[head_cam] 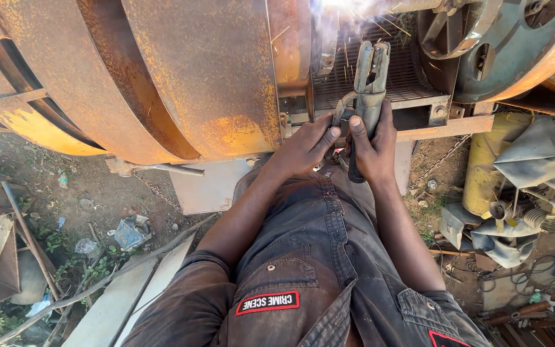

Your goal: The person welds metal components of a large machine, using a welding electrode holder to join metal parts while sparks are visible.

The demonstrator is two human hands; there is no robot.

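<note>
Rusted orange steel drum (162,77) fills the upper field, from 9 to 12 o'clock. Right hand (372,144) is closed around the grey electrode holder (369,83), which points up toward 12 o'clock, where white sparks (348,9) flare at the seam. Left hand (303,149), fingers curled, touches the holder's lower lever just beside the right hand. A yellow cylinder (483,170) lies at 3 o'clock.

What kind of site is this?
Likely an outdoor welding or scrap yard. The right hand grips a grey metal electrode holder throwing sparks against a large rusty orange steel drum, the left hand beside it, above littered bare dirt ground.
</note>
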